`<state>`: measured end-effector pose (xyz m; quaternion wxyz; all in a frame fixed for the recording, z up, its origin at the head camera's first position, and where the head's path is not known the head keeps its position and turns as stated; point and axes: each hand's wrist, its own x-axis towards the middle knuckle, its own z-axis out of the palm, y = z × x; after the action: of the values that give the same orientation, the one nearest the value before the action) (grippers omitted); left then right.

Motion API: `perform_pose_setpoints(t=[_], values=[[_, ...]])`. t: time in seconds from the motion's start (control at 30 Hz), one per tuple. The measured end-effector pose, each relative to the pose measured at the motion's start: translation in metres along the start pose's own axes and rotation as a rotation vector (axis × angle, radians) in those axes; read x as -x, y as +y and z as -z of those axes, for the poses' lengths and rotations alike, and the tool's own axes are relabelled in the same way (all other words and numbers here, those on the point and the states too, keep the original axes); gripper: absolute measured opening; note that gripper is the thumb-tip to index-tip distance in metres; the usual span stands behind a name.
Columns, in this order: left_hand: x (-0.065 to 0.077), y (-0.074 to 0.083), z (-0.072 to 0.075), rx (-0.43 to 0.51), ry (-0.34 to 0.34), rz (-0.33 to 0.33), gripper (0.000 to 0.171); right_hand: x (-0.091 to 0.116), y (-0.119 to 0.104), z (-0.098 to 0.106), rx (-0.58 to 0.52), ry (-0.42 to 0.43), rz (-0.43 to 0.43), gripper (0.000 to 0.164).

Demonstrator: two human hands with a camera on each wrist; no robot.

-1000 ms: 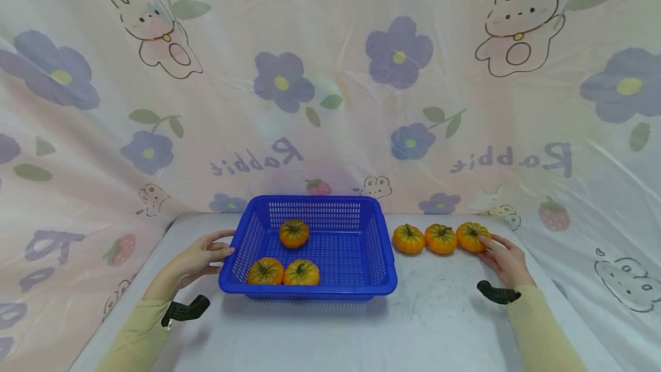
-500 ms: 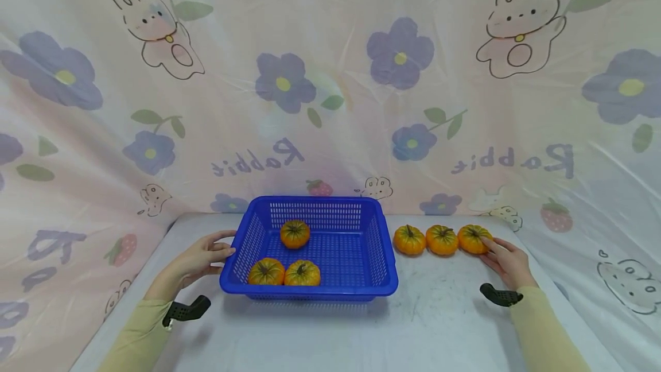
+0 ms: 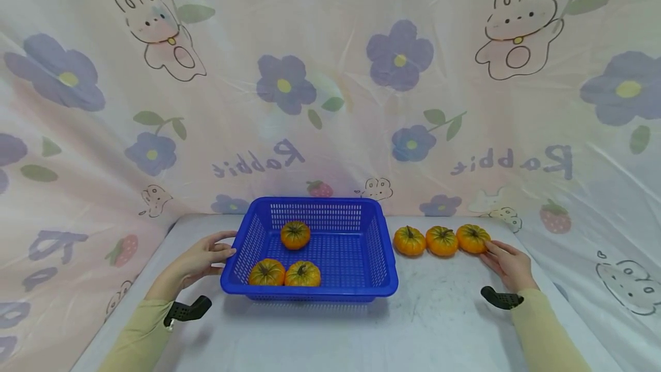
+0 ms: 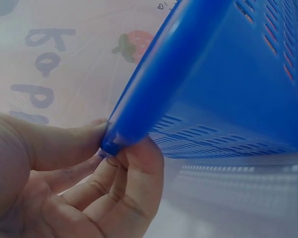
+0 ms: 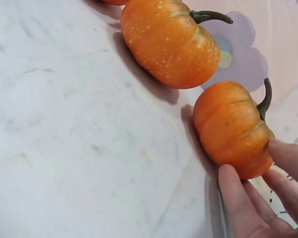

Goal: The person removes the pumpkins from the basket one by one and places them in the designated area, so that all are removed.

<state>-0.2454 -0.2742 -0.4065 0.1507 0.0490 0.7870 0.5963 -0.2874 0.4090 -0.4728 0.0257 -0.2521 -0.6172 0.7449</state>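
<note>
A blue plastic basket (image 3: 341, 290) with slatted walls stands mid-table, with three small orange pumpkins (image 3: 295, 235) inside. My left hand (image 3: 198, 260) is at its left side; in the left wrist view the thumb and curled fingers pinch the basket's rim (image 4: 154, 94). Right of the basket, three more pumpkins form a row: a near one (image 3: 409, 241), a middle one (image 3: 442, 240) and an end one (image 3: 472, 239). My right hand (image 3: 508, 263) is beside the end pumpkin (image 5: 233, 129), its fairly straight fingertips right at the pumpkin's side.
The white table (image 3: 330, 337) has faint scuffs on its right part. A curtain (image 3: 330, 131) printed with rabbits and flowers hangs close behind the basket and pumpkins. Each wrist wears a black camera mount (image 3: 188, 309).
My right hand has drawn back slightly to the right, its thumb slipping from the end pumpkin's top to its edge. The left hand and the basket stay in place.
</note>
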Motion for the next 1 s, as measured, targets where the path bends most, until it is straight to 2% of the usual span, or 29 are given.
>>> perform_pose_setpoints(t=[0.13, 0.37, 0.6, 0.77, 0.87, 1.0], values=[[-0.001, 0.001, -0.001, -0.005, 0.005, 0.005, 0.066, 0.004, -0.002, 0.004, 0.019, -0.018, 0.009, 0.067], [-0.001, 0.000, -0.002, 0.000, 0.004, 0.005, 0.064, 0.017, -0.013, 0.017, 0.042, -0.066, 0.041, 0.076], [0.000, 0.000, -0.001, -0.002, 0.020, 0.010, 0.063, 0.027, -0.025, 0.017, 0.156, -0.167, 0.154, 0.086], [0.001, 0.000, 0.000, -0.001, 0.014, 0.009, 0.064, 0.032, -0.034, 0.003, 0.266, -0.224, 0.228, 0.094], [0.001, 0.000, 0.000, -0.005, 0.009, 0.004, 0.064, 0.038, -0.042, -0.010, 0.356, -0.263, 0.287, 0.093], [0.000, 0.000, 0.000, -0.007, -0.001, -0.006, 0.065, 0.051, -0.056, -0.030, 0.381, -0.320, 0.339, 0.084]])
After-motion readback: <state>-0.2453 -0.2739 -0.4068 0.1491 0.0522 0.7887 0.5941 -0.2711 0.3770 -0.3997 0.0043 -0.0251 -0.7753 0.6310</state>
